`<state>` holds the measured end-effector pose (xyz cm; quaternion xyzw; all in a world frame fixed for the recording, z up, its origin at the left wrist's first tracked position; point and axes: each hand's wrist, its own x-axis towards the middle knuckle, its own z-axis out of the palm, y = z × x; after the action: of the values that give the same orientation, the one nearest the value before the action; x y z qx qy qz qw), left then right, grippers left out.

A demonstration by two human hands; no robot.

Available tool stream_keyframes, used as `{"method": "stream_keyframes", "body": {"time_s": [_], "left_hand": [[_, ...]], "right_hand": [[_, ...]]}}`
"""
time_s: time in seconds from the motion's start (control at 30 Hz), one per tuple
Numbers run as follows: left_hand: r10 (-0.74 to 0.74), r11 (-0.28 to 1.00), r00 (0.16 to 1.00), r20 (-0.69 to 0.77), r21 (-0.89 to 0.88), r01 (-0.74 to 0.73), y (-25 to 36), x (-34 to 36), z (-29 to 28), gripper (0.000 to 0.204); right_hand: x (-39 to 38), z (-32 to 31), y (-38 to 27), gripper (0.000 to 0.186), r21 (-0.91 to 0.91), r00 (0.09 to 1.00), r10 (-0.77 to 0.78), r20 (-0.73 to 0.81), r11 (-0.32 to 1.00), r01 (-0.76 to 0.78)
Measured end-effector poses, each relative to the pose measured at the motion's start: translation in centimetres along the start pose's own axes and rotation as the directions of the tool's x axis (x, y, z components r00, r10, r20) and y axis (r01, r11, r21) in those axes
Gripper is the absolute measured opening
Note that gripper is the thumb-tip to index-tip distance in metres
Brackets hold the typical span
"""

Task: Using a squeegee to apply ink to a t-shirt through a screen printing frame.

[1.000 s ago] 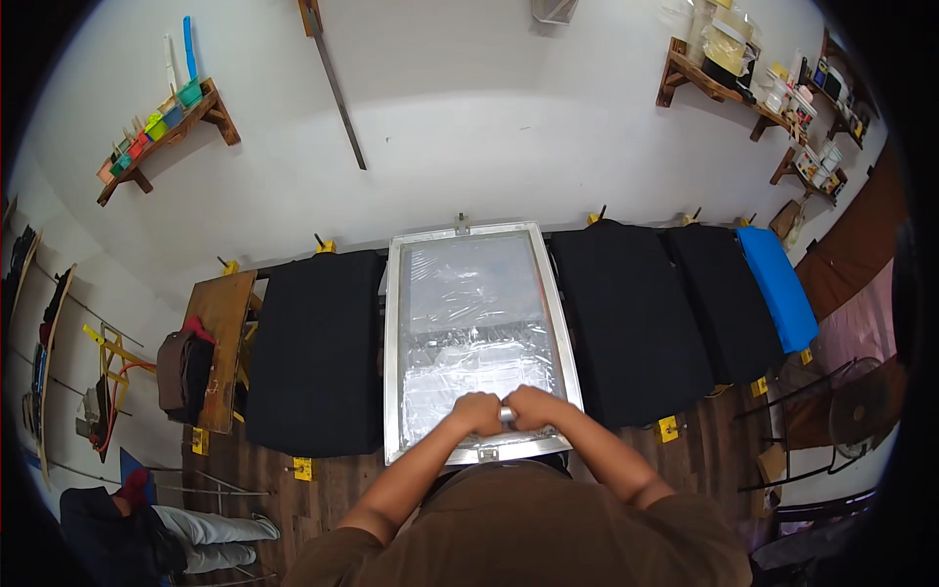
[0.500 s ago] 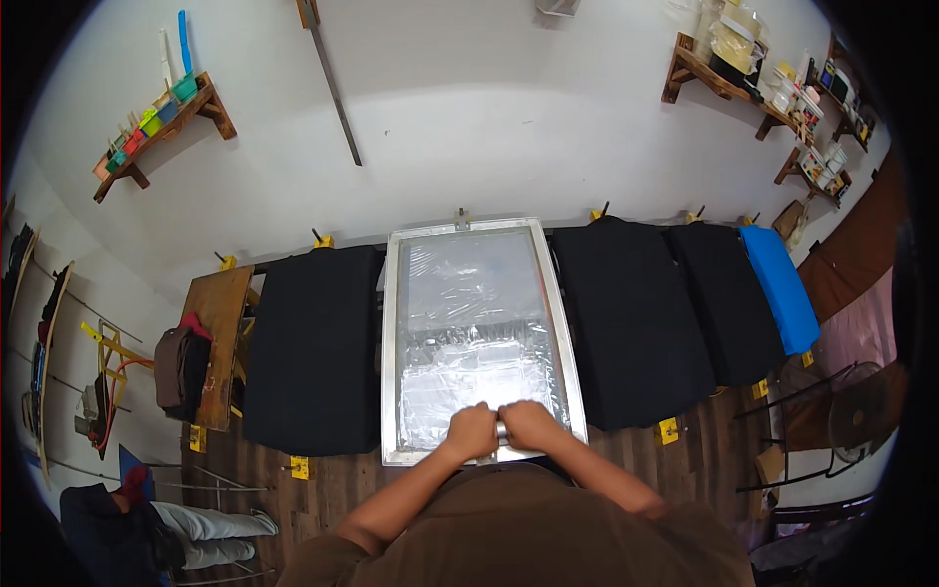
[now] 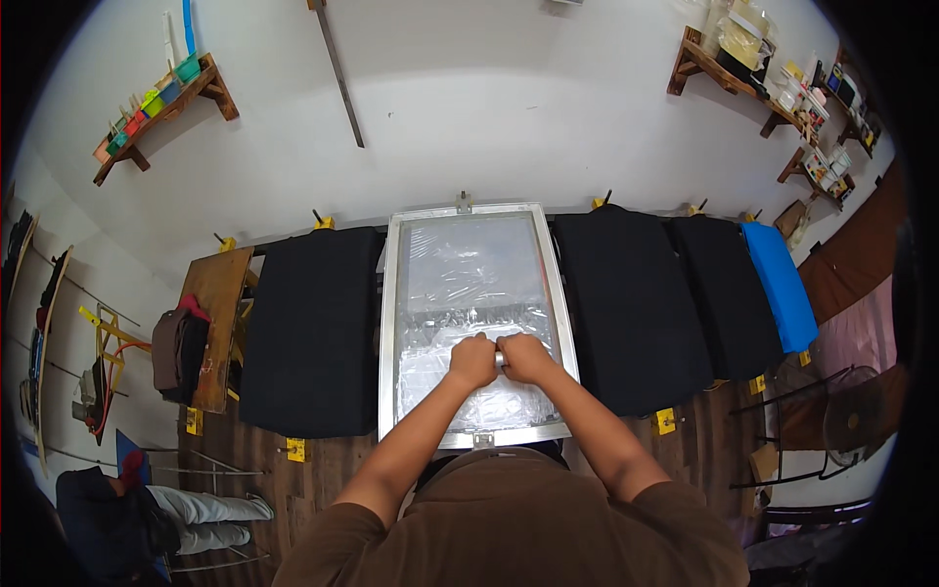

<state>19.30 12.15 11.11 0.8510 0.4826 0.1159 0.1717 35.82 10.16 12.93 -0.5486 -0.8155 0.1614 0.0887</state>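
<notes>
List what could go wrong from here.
The film inside the frame is creased, so the bar might snag or tear it if it touches there.

The left hand and right hand grip the bar close together, so uneven pressure could tilt it.

The frame lies close beside the black pad on its right; a sideways knock might disturb that pad.

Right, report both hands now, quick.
Left hand: closed, holding a silver bar over the framed panel.
Right hand: closed, holding the same bar, beside the left.
</notes>
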Motion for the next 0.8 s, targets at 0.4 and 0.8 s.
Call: {"method": "stream_keyframes", "body": {"time_s": [0.4,0.8], "left_hand": [[0.038,0.993,0.952,0.305,-0.117,-0.002,3.0,-9.5,0.1,0.020],[0.021,0.996,0.930,0.367,-0.086,0.011,2.8,-8.2,-0.4,0.025]], "right_hand": [[-8.7,2.0,-4.8,0.020,0.068,0.974,0.012,0.224,0.997,-0.028],[-7.7,1.0,-4.8,0.026,0.025,0.946,0.085,0.313,0.995,-0.098]]}}
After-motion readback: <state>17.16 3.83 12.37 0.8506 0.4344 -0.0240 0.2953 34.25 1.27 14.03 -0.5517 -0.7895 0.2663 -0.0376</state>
